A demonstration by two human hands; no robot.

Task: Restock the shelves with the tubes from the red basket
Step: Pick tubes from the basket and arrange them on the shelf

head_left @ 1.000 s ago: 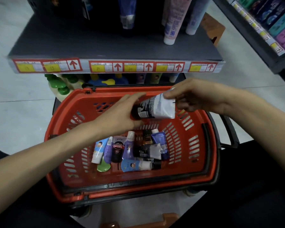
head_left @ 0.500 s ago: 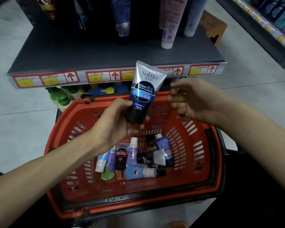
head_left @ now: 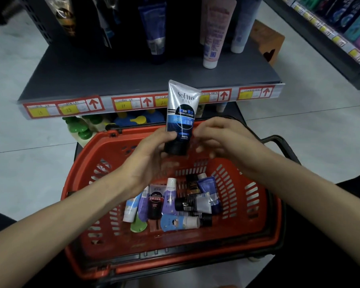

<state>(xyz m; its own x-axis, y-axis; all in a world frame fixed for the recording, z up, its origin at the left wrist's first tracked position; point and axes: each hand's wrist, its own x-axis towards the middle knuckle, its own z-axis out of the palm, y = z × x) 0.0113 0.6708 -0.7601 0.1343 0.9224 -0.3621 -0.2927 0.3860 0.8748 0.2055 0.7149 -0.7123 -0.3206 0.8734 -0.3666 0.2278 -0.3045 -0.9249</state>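
Observation:
My left hand point(head_left: 152, 150) grips a silver, blue and black Softto cleanser tube point(head_left: 180, 113) by its lower part, cap down, upright above the red basket point(head_left: 264, 206). My right hand point(head_left: 220, 138) is just right of the tube with curled, blurred fingers close to its lower edge; I cannot tell whether they touch it. Several small tubes point(head_left: 170, 206) lie in a heap on the basket floor. Behind the basket the grey shelf point(head_left: 104, 75) carries a few standing tubes point(head_left: 213, 32).
Red-and-yellow price tags with arrows point(head_left: 133, 103) run along the shelf's front edge. Green and blue bottle caps point(head_left: 81, 127) show on the lower shelf behind the basket. Another shelf of products point(head_left: 341, 23) stands at the right, a wooden stool point(head_left: 268, 42) beside it.
The tube went from lying sideways between both hands to upright in my left hand, which then lifted it slightly. My right hand let go, then came back close beside it.

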